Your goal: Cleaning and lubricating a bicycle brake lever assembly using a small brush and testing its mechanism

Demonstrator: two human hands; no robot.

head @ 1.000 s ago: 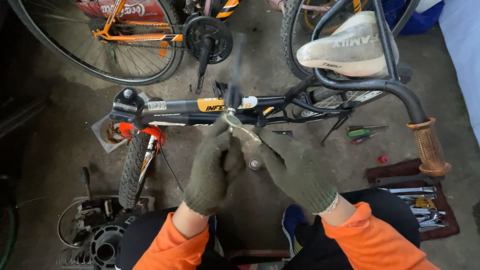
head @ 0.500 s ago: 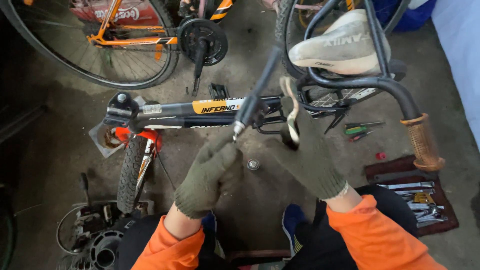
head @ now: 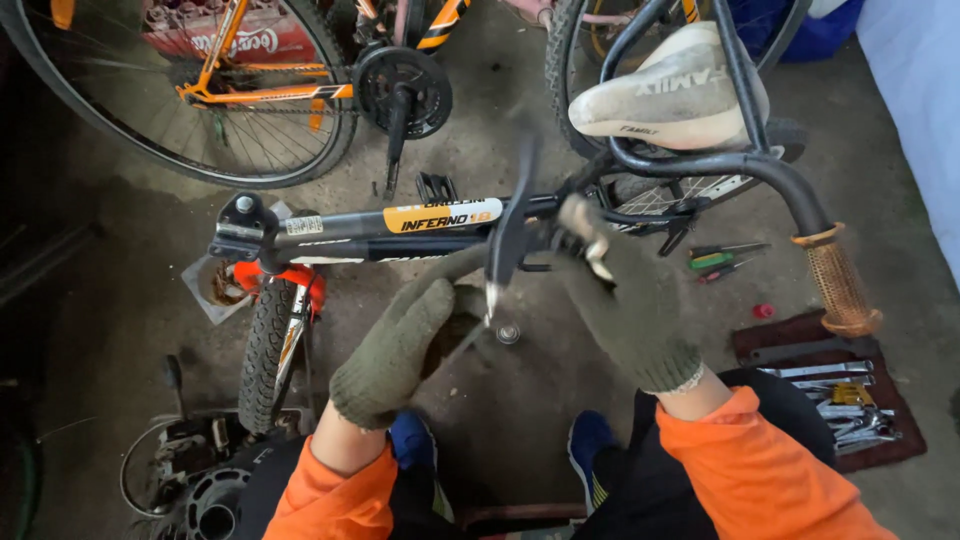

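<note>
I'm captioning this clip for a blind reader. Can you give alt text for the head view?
Two gloved hands, left hand and right hand, hold a blurred dark tool over a small black bicycle lying on a concrete floor, beside a tray of wrenches.
</note>
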